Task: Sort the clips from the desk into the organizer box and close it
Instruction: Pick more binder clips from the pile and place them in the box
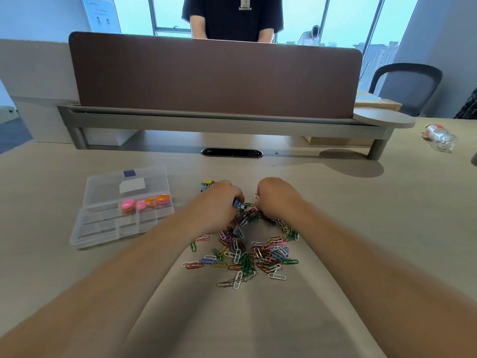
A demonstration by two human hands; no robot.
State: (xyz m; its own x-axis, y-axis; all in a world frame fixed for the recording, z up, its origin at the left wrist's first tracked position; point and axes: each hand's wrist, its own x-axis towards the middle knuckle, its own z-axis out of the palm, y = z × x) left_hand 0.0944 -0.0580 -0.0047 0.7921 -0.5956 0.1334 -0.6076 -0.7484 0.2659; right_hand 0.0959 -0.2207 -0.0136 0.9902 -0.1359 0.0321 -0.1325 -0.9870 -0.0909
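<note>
A heap of coloured paper clips [247, 251] lies on the desk in front of me, with a few binder clips [208, 182] at its far edge. My left hand [222, 197] has curled fingers that pinch a dark blue binder clip [237, 202] at the top of the heap. My right hand [273, 196] is curled beside it and holds a small silver clip [255, 195]. The clear organizer box [108, 228] stands open to the left, lid [129, 187] raised, with pink and orange round pieces [144, 202] in one back compartment.
A brown divider panel [214, 76] on a grey shelf [222, 122] closes off the far side; a person in a black shirt [232, 16] stands behind it. A crumpled plastic bottle [438, 136] lies at the far right, near a grey chair [410, 83].
</note>
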